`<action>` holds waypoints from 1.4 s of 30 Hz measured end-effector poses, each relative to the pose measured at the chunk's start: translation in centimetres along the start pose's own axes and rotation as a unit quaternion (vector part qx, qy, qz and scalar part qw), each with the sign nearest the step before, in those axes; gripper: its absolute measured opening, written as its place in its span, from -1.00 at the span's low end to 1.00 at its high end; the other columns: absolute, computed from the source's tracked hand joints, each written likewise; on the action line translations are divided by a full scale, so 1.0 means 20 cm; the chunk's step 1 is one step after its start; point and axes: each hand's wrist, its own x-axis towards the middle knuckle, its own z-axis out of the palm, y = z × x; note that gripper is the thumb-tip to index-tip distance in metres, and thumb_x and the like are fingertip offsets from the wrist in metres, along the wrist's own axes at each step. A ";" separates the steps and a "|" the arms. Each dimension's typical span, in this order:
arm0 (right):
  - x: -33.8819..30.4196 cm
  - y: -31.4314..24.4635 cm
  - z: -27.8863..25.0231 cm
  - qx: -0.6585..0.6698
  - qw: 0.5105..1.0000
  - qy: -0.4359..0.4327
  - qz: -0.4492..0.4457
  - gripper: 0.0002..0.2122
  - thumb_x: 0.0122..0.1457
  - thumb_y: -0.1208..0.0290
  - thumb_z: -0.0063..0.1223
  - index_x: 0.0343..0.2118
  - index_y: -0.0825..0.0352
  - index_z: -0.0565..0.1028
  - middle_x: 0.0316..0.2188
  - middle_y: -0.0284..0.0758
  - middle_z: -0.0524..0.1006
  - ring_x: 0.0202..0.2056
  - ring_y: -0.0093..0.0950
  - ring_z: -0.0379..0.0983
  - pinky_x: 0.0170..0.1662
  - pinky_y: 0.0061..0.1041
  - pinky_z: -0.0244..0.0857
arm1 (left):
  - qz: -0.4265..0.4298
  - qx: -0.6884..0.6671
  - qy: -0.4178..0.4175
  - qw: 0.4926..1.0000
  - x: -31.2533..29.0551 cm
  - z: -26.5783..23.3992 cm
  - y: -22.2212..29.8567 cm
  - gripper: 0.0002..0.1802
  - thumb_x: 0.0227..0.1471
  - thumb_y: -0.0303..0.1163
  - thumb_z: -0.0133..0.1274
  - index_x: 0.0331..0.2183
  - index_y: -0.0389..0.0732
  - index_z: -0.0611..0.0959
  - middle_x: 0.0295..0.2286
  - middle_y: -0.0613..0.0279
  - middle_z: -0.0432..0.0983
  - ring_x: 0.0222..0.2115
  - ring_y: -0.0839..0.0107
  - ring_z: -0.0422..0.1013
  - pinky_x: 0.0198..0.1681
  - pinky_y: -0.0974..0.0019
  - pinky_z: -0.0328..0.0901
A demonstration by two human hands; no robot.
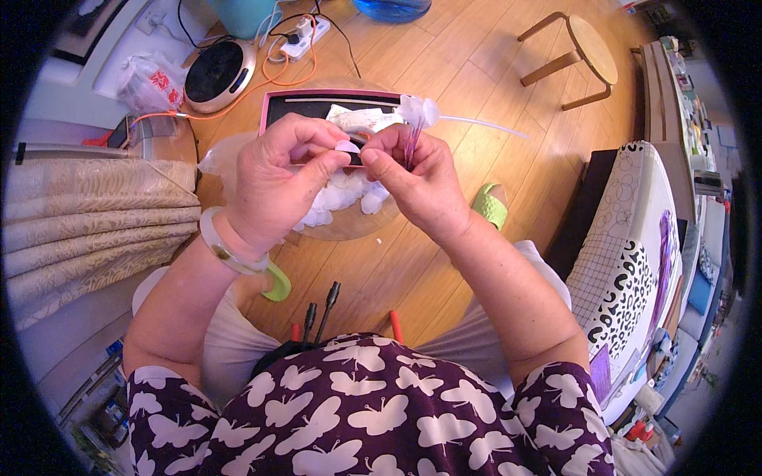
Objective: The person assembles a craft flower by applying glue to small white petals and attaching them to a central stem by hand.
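Two bare hands meet above a small round counter [349, 230] of pale wood. The left hand [274, 182] has its grip closed on a small white petal [348, 146], pinched between thumb and forefinger. A pale green bangle [226, 247] sits on the left wrist. The right hand [421, 182] has its grip closed on a bundle of thin purple strands [412, 144], held upright between thumb and fingers. White petals and a thin white stem [484, 124] project from the top of that bundle toward the right. The petal is just beside the bundle; contact between them cannot be confirmed.

Below the hands, a heap of loose white petals [349, 197] lies near the middle of the counter. At the far edge of the counter rests a pink-rimmed tray [274, 101] with a dark bottom, containing a white packet [361, 119]. Beyond the counter, on the wooden floor [476, 63], stand a round dark device [218, 73], a white power strip [305, 36] and a wooden stool [583, 51].
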 end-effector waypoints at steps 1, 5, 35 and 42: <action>0.00 0.00 0.00 0.001 1.000 0.000 0.000 -0.94 0.01 0.53 0.00 -0.53 0.38 0.41 -0.62 -0.49 0.40 -0.56 -0.73 0.28 -0.50 -0.71 0.18 | 0.016 0.043 -0.020 0.999 0.00 -0.02 -0.01 -0.83 -0.15 -0.70 0.00 -0.41 -0.30 0.44 -0.36 0.14 0.39 -0.37 0.52 0.36 -0.28 0.47 0.32; 0.00 -0.01 -0.01 -0.011 1.000 -0.010 0.006 -0.94 0.02 0.51 0.01 -0.49 0.37 0.41 -0.59 -0.48 0.42 -0.54 -0.72 0.30 -0.46 -0.72 0.20 | 0.012 0.058 -0.034 0.998 0.01 -0.02 0.00 -0.83 -0.14 -0.70 0.00 -0.40 -0.32 0.45 -0.36 0.13 0.39 -0.36 0.50 0.37 -0.26 0.47 0.32; 0.01 -0.01 0.01 -0.010 1.000 -0.020 -0.015 -0.96 0.00 0.57 -0.01 -0.50 0.40 0.40 -0.58 -0.46 0.41 -0.53 -0.71 0.30 -0.47 -0.72 0.22 | 0.016 0.057 -0.038 0.998 0.01 0.02 -0.02 -0.95 -0.14 -0.65 0.01 -0.50 -0.34 0.50 -0.51 0.26 0.43 -0.46 0.55 0.37 -0.38 0.51 0.29; 0.00 0.01 0.02 -0.011 0.999 -0.036 -0.029 -0.94 0.05 0.55 -0.08 -0.52 0.37 0.33 -0.60 -0.46 0.37 -0.51 -0.70 0.27 -0.44 -0.70 0.20 | -0.031 0.015 -0.033 0.999 0.00 0.05 -0.03 -0.99 -0.06 -0.63 -0.07 -0.48 -0.35 0.44 -0.51 0.28 0.39 -0.47 0.57 0.36 -0.38 0.52 0.29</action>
